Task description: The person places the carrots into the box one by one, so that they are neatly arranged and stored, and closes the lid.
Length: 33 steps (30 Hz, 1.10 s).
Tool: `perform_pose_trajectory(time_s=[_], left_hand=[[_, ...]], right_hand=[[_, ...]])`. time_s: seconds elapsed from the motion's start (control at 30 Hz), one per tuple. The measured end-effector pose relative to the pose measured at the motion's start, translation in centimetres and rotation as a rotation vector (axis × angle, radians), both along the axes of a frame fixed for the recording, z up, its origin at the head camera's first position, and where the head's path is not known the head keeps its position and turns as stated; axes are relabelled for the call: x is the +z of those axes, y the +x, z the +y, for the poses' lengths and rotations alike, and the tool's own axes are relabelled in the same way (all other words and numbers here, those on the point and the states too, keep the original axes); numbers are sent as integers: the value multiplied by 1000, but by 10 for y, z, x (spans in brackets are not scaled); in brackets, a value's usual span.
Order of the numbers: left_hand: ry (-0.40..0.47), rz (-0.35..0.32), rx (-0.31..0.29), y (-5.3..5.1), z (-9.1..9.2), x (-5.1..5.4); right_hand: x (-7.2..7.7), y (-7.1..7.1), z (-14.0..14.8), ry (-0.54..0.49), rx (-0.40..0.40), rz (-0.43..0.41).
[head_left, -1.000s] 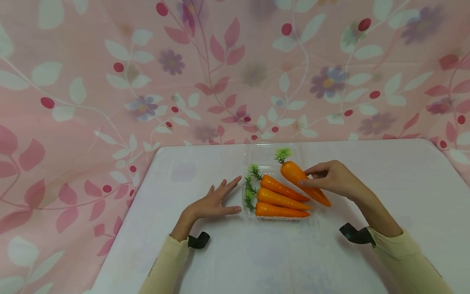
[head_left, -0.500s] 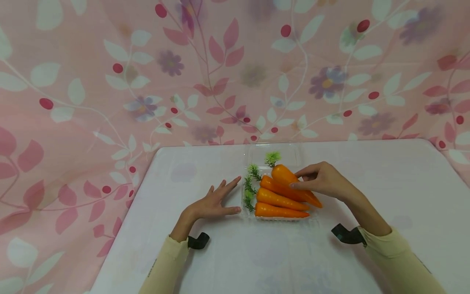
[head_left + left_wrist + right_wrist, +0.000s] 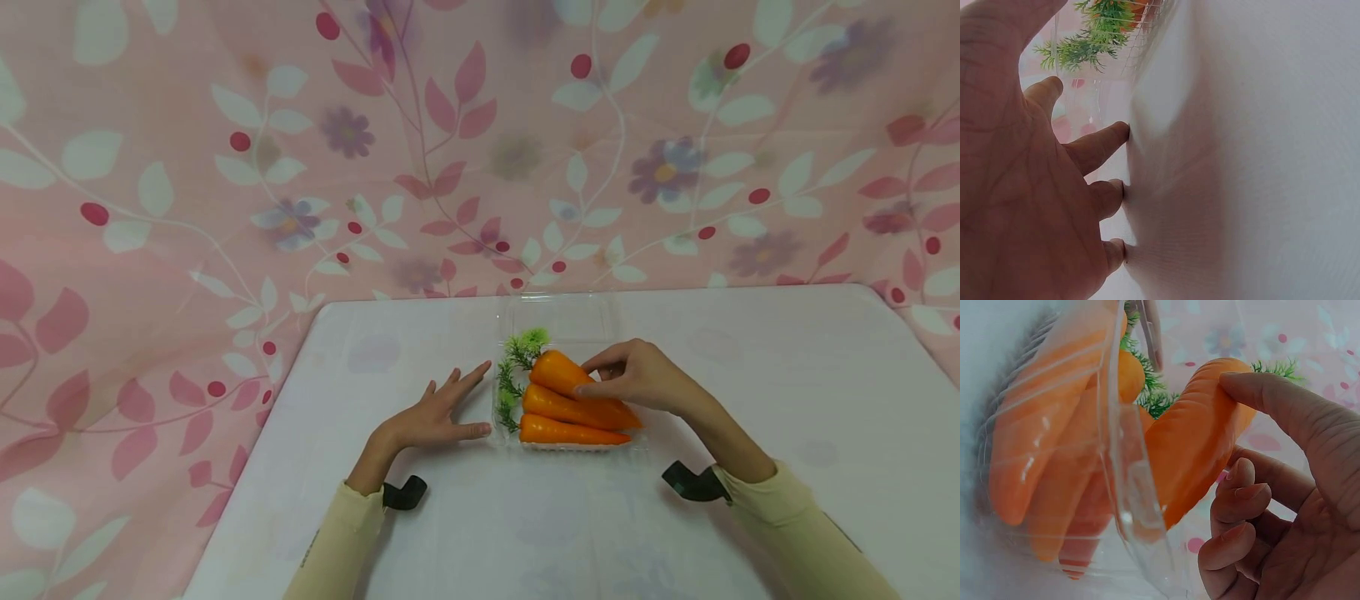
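Note:
My right hand [image 3: 643, 377] pinches an orange carrot [image 3: 1200, 437] with a green leafy top between thumb and fingers. This carrot is over the clear plastic container [image 3: 570, 447], tilted, its tip down by the container's near wall in the right wrist view. Inside lie several other carrots side by side, among them the nearest carrot [image 3: 570, 430], with leafy tops [image 3: 508, 408] toward the left. To the left of the container, my left hand [image 3: 435, 417] is spread, its fingertips [image 3: 1116, 131] resting on the table and holding nothing.
The container's clear lid [image 3: 558, 317] lies folded back behind it. A white cloth covers the table [image 3: 510, 533], and a pink floral curtain [image 3: 450, 150] hangs along the back edge. Black wrist mounts [image 3: 405, 493] stick out from both sleeves.
My right hand has moved left and slightly down with its carrot, from the container's right side to above the other carrots, covering one of them. The left hand has stayed still.

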<state>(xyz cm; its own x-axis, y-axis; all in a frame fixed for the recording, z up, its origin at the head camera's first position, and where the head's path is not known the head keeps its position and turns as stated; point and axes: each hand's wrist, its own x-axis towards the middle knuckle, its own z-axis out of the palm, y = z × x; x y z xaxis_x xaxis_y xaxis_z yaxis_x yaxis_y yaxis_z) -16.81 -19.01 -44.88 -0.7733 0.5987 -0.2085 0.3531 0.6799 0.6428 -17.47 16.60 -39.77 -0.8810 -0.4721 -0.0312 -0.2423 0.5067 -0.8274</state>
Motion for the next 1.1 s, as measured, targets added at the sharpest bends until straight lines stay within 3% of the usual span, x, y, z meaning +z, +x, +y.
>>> perform_pose_trajectory(time_s=[0.3, 0.53, 1.1], left_hand=[[-9, -5, 1, -1, 0, 0], [-15, -9, 8, 0, 1, 1], [-5, -17, 17, -1, 2, -1]], right_hand=[[-7, 1, -6, -32, 75, -37], [-11, 0, -9, -22, 144, 2], [-11, 4, -9, 3, 103, -8]])
